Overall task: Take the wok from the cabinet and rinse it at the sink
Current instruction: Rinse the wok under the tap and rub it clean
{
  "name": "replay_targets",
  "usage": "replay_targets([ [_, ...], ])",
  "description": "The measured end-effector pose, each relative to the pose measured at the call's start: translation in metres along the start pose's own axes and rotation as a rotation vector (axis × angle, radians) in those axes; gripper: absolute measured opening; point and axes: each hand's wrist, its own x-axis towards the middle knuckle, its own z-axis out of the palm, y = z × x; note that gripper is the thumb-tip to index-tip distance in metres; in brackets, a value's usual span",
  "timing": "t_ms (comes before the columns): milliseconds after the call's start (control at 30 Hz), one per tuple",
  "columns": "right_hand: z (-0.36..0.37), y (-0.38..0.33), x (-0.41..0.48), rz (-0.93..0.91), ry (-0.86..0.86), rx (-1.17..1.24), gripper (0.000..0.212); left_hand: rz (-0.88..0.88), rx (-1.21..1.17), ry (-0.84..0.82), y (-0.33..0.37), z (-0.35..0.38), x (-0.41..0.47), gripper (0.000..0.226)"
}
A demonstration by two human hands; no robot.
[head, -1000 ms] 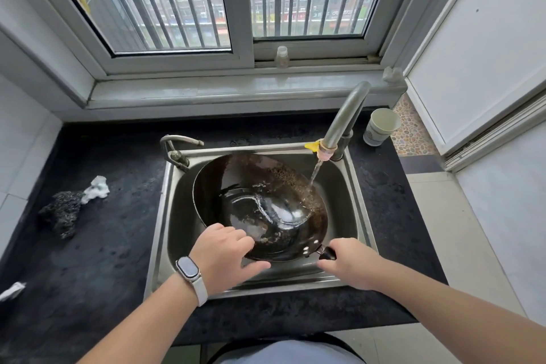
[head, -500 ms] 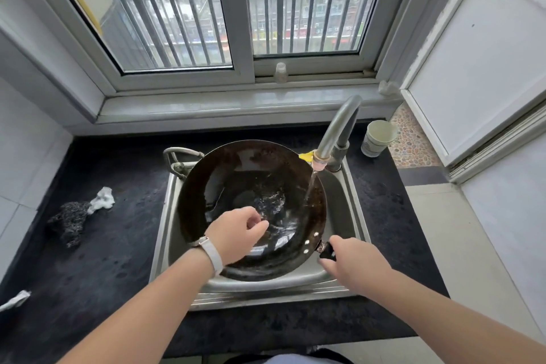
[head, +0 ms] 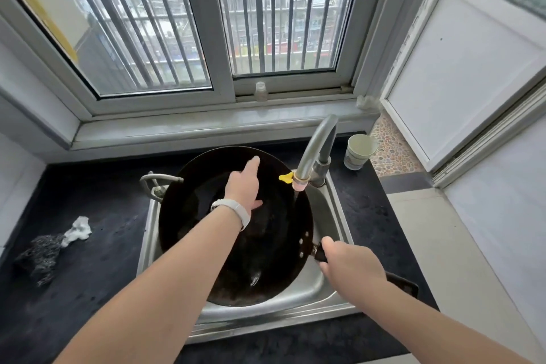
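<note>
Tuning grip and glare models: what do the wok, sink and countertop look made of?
Wok: probably carbon steel or iron. It has a dark, near-black seasoned finish, wet glints inside and pale metal rivets by the handle.
Sink: looks like stainless steel, brushed silver with soft reflections.
Countertop: black and mottled with a dull sheen. It could be stone or a stone-look surface; I can't tell which.

Wok handle (head: 321, 255) largely under right hand (head: 351, 268), apparently.
</note>
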Motion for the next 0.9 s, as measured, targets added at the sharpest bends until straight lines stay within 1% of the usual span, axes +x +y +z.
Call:
replay_targets([
  [67, 0.002, 0.003, 0.001, -0.035, 0.048, -0.028, 0.019, 0.011, -0.059, 0.044, 0.006, 0.003, -0.001, 0.061],
  [100, 0.003, 0.005, 0.002, -0.056, 0.094, -0.044, 0.025, 0.013, -0.102, 0.050, 0.007, 0.004, -0.001, 0.060],
  [167, 0.006, 0.010, 0.003, -0.040, 0.068, -0.041, 0.045, 0.005, -0.190, 0.035, 0.009, 0.006, -0.006, 0.056],
  [200, 0.010, 0.014, 0.006, -0.027, 0.079, -0.018, 0.050, -0.001, -0.216, 0.037, 0.010, 0.007, -0.007, 0.052],
  [333, 0.019, 0.019, 0.005, -0.036, 0.010, -0.039, 0.053, -0.048, -0.302, 0.148, 0.012, 0.009, -0.010, 0.036],
  [400, 0.026, 0.020, 0.005, -0.011, -0.011, -0.014, 0.057, -0.044, -0.326, 0.145, 0.012, 0.007, -0.012, 0.035],
  [467, 0.023, 0.017, 0.005, 0.013, -0.005, -0.038, 0.055, -0.048, -0.324, 0.136, 0.009, 0.004, -0.015, 0.034],
  [500, 0.021, 0.015, 0.005, 0.029, -0.034, -0.040, 0.049, -0.051, -0.349, 0.148, 0.005, 0.002, -0.016, 0.029],
  [567, 0.024, 0.013, 0.007, 0.066, -0.021, -0.022, 0.032, -0.089, -0.463, 0.181, -0.002, -0.005, -0.023, 0.020],
  [633, 0.019, 0.011, 0.007, 0.138, -0.099, 0.115, 0.021, -0.114, -0.558, 0.192, -0.010, -0.010, -0.029, 0.016],
  [733, 0.021, 0.014, 0.010, 0.258, -0.204, 0.360, 0.009, -0.119, -0.567, 0.144, -0.020, -0.017, -0.038, 0.011],
  [833, 0.029, 0.017, 0.018, 0.354, -0.379, 0.636, 0.015, -0.107, -0.582, 0.098, -0.027, -0.025, -0.041, 0.015],
  [900, 0.033, 0.020, 0.023, 0.377, -0.494, 0.839, 0.021, -0.083, -0.584, 0.055, -0.031, -0.032, -0.043, 0.016],
])
